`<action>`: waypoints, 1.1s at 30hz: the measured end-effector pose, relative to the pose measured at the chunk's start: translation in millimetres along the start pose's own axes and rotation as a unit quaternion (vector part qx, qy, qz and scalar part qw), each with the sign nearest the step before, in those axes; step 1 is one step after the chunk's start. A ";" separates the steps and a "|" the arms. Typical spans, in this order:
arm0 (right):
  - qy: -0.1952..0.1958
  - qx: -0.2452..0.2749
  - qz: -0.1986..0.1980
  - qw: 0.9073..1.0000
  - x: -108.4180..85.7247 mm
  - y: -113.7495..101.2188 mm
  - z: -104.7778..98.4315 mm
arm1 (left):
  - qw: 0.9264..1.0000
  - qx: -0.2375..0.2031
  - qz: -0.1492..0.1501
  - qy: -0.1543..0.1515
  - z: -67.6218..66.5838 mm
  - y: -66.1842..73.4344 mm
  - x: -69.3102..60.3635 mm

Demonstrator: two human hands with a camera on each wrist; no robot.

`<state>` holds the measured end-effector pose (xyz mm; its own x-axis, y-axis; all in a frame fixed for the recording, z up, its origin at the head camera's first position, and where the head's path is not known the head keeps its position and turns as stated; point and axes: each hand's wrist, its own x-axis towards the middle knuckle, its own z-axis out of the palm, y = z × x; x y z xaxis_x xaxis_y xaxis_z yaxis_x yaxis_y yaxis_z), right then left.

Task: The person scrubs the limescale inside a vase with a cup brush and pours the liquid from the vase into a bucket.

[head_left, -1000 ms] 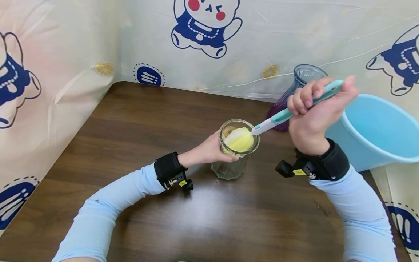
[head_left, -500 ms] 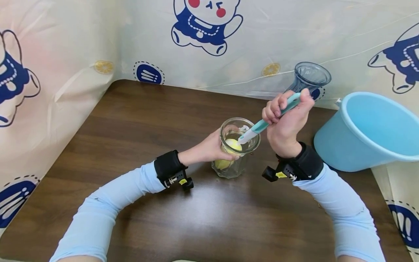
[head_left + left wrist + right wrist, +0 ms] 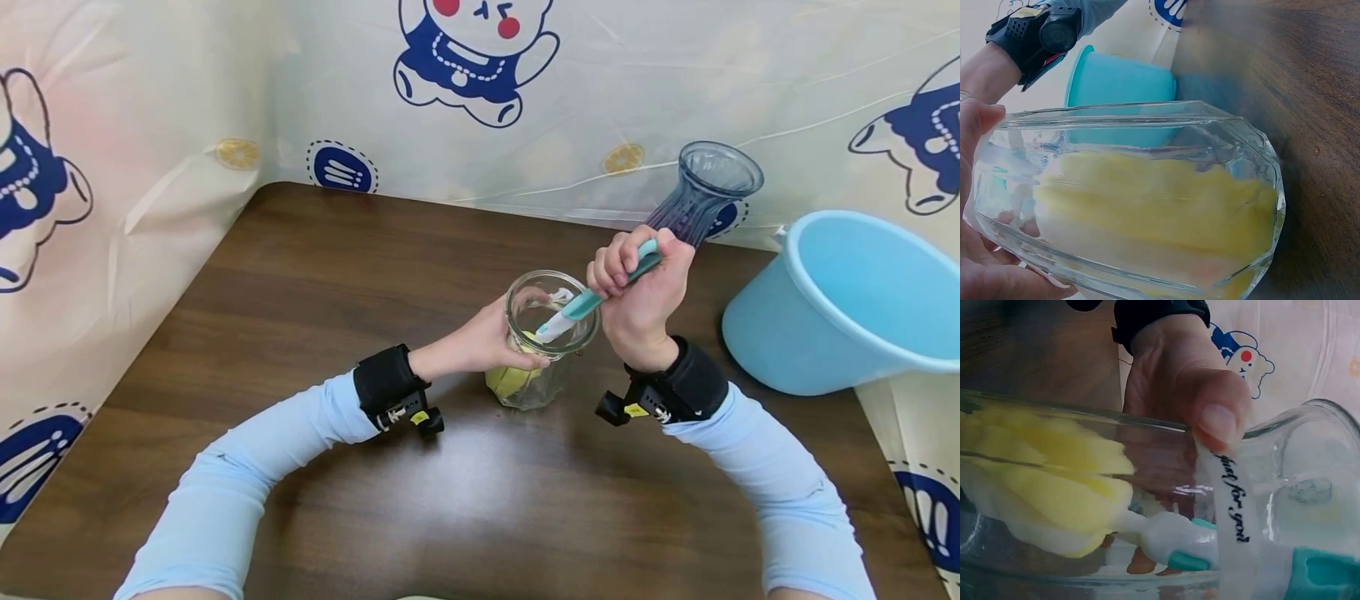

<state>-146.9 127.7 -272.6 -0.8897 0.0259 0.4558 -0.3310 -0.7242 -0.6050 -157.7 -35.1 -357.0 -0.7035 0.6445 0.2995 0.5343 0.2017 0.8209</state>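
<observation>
A clear glass vase stands at mid-table, tilted little if at all. My left hand grips it around the neck, thumb on the near side. In the right wrist view a ribbon lettered "just for you" circles the neck. A sponge bottle brush with a teal and white handle slants down through the mouth. Its yellow and white sponge head sits inside the vase; in the left wrist view the sponge reaches close to the base. My right hand grips the handle above the rim, fingers curled round it.
Behind my right hand stands a blue-purple glass vase with a flared mouth. A light blue bucket is on the right of the brown table. Printed sheeting hangs along the back and left.
The right hand has moved down and left, pushing the brush deeper. The sponge head has gone from the vase's mouth to its lower part. The left hand keeps its place.
</observation>
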 end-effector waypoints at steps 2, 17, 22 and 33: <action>-0.012 0.002 0.014 1.000 -0.6 0.1 -0.6 | 1.000 -0.003 0.003 -0.001 0.3 0.9 -0.3; -0.082 -0.022 0.039 0.996 -1.8 5.9 -8.6 | 0.999 -0.040 -0.025 -0.005 2.3 3.6 -0.7; -0.096 -0.016 0.045 0.994 -0.9 8.3 -10.2 | 0.998 -0.053 -0.026 -0.010 2.8 3.6 -1.7; -0.083 -0.033 0.021 0.996 3.4 4.7 -9.2 | 0.998 -0.047 -0.023 -0.021 2.3 1.9 -0.3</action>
<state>-154.4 130.6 -279.9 -0.8414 -0.1217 0.5266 -0.3189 -0.6749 -0.6654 -155.4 -33.2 -356.7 -0.7050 0.6665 0.2423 0.4550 0.1631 0.8754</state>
